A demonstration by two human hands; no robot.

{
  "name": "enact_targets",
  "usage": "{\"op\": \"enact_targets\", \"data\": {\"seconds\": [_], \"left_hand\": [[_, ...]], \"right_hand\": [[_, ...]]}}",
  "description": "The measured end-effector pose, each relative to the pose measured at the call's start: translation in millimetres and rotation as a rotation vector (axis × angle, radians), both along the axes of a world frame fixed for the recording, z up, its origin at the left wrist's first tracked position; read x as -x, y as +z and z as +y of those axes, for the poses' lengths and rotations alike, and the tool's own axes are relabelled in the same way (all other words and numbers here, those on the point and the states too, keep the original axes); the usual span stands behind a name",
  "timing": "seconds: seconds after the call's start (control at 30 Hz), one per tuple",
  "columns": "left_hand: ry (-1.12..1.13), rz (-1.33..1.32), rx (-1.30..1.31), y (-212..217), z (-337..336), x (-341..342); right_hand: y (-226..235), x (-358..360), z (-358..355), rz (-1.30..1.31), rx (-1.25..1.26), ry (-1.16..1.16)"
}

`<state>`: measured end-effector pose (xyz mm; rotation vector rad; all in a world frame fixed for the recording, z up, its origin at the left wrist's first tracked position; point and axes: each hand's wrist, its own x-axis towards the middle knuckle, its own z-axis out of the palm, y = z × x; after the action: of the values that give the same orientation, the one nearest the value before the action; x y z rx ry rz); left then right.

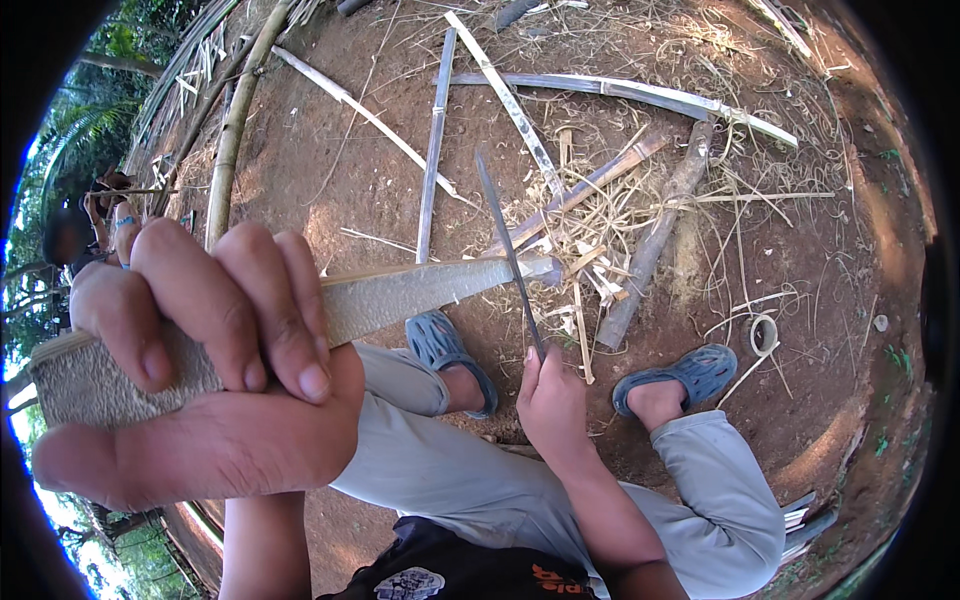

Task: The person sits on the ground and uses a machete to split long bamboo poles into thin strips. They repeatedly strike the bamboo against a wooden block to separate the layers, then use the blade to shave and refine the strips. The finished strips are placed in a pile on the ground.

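Observation:
Close to the camera, my left hand [240,430] is wrapped around the thick end of a pale, rough-faced piece of bamboo or wood [390,300]. The piece narrows toward its far right end. My right hand [556,405] grips a long dark knife [503,230], its handle hidden in my fist. The blade points up and away, seen nearly edge-on. It crosses in front of the piece's narrow end; I cannot tell whether the two touch.
Split bamboo strips [435,150] lie on the brown dirt ground, with curly shavings [640,225] among them. A log [660,240] and a bamboo ring [764,334] lie to the right. My feet wear blue clogs [685,378]. Another person [95,225] is at the far left.

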<state>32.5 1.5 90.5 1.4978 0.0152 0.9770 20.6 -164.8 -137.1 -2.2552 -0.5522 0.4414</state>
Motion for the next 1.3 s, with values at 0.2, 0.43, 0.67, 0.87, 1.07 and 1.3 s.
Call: {"op": "enact_targets", "data": {"seconds": [0.2,0.43,0.67,0.87,1.07,1.3], "left_hand": [[0.159,-0.002,-0.005,4.2,4.9,-2.6],[0.159,0.002,0.015,6.1,-3.9,-3.7],[0.19,-0.063,0.028,4.3,-0.8,-13.7],[0.178,-0.064,-0.006,-6.7,-2.1,-11.4],[0.251,-0.061,0.049,5.7,5.9,-14.2],[0.245,-0.061,-0.034,-5.3,10.6,-10.9]], "right_hand": [[33.3,-3.8,-0.3,0.021,-0.239,0.013],[5.6,0.8,0.0,0.036,-0.01,0.03],[24.0,-8.0,-3.7,0.194,-0.002,0.041],[28.9,4.0,-4.8,-0.146,-0.256,-0.009],[-46.6,2.2,-0.4,-0.007,0.126,-0.008],[12.6,7.5,-4.2,-0.025,-0.183,0.0]]}}
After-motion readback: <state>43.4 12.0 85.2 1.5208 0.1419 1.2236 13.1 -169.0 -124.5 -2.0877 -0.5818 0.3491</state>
